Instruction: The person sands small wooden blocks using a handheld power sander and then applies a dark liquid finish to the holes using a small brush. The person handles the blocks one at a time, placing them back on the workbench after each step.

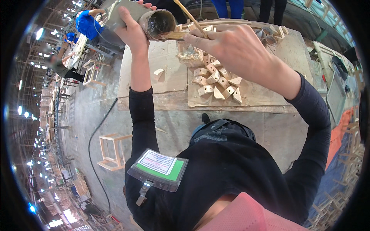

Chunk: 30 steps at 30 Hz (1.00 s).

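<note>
My left hand (133,32) is closed round a smooth grey container (129,13), its thumb across the side. Against that hand, tilted toward me, is a round open cup (161,24) with a stained rim and dark, wet-looking insides. Whether cup and container are one piece I cannot tell. My right hand (231,46) grips a thin wooden stick (189,14) that points up and away. A flat light-brown strip (176,35) runs from its fingertips to the cup's rim. Below lie several drilled triangular wood blocks (216,79), beside a glue-crusted lump (189,57).
The work table (169,96) is covered with board. A single block (158,73) lies at its left, and another cup (269,39) stands at the back right. Wooden frames (111,152) and a black cable (92,131) are on the floor. People work at far left.
</note>
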### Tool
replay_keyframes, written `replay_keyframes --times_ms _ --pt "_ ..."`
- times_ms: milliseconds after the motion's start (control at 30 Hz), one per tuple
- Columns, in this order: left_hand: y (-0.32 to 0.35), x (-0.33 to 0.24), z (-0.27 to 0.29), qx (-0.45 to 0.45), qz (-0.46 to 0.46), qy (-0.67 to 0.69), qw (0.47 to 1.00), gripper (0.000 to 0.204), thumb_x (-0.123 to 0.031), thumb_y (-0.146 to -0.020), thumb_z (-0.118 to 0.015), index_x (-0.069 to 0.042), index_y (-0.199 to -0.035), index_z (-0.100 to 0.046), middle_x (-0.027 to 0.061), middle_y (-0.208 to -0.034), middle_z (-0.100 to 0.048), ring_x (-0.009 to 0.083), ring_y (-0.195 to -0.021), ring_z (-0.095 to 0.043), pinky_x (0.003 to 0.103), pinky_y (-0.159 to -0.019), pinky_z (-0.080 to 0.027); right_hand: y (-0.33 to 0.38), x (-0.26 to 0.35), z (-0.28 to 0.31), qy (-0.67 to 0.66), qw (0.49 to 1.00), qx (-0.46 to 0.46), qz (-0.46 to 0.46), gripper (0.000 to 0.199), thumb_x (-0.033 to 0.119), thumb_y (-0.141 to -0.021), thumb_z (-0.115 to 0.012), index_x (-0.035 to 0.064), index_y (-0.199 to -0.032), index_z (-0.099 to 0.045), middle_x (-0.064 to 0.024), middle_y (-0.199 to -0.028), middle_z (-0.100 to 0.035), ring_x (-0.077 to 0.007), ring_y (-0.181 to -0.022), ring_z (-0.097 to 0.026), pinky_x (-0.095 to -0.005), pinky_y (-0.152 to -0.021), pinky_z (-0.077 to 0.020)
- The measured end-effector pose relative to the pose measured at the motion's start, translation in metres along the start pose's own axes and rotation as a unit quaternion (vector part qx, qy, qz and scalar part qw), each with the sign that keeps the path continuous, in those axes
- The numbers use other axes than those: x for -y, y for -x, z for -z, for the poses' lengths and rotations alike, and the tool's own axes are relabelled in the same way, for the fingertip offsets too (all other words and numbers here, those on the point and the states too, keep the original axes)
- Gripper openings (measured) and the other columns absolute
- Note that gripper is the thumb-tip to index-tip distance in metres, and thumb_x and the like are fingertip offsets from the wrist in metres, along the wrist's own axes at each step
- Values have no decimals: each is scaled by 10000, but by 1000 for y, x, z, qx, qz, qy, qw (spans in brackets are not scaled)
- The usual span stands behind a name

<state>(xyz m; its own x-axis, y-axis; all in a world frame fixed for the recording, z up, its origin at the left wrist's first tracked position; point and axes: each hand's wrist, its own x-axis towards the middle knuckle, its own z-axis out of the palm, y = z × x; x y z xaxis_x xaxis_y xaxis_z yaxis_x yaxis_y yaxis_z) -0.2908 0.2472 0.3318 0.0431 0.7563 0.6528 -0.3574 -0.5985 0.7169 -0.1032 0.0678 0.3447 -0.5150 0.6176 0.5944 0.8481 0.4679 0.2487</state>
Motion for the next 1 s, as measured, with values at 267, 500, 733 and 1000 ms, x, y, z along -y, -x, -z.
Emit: replay_keyframes --times_ms 267,500,733,1000 --pt "-10 -10 -5 24 -8 18 1000 569 -417 -991 -427 143 -1048 -509 230 -913 -623 335 -812 -670 439 -740 -591 -10 -11 5 83 991 -76 -66 493 83 -788 -621 226 -1259 -594 51 -1027 -688 -137 -689 -601 -250 -526 -518" --pt "-12 -23 -14 9 -7 14 1000 544 -394 -998 -418 140 -1042 -510 214 -912 -623 332 -797 -666 446 -745 -595 -6 -4 -1 137 986 -91 -39 488 107 -807 -627 216 -1280 -571 71 -1010 -685 -113 -732 -610 -218 -534 -519" --pt "-17 -31 -19 -27 -56 14 998 460 -360 -993 -470 79 -1078 -576 174 -892 -658 256 -738 -660 379 -704 -569 2 -2 -5 61 993 -96 14 392 126 -794 -658 127 -1185 -639 -37 -1075 -697 -153 -709 -659 -228 -520 -528" --pt "-16 -33 -15 -10 -125 -124 984 511 -398 -979 -491 108 -1026 -544 175 -943 -628 244 -794 -650 365 -724 -554 -3 -11 22 102 992 -38 -58 399 108 -800 -631 82 -1196 -591 -56 -955 -690 -159 -779 -666 -267 -566 -553"
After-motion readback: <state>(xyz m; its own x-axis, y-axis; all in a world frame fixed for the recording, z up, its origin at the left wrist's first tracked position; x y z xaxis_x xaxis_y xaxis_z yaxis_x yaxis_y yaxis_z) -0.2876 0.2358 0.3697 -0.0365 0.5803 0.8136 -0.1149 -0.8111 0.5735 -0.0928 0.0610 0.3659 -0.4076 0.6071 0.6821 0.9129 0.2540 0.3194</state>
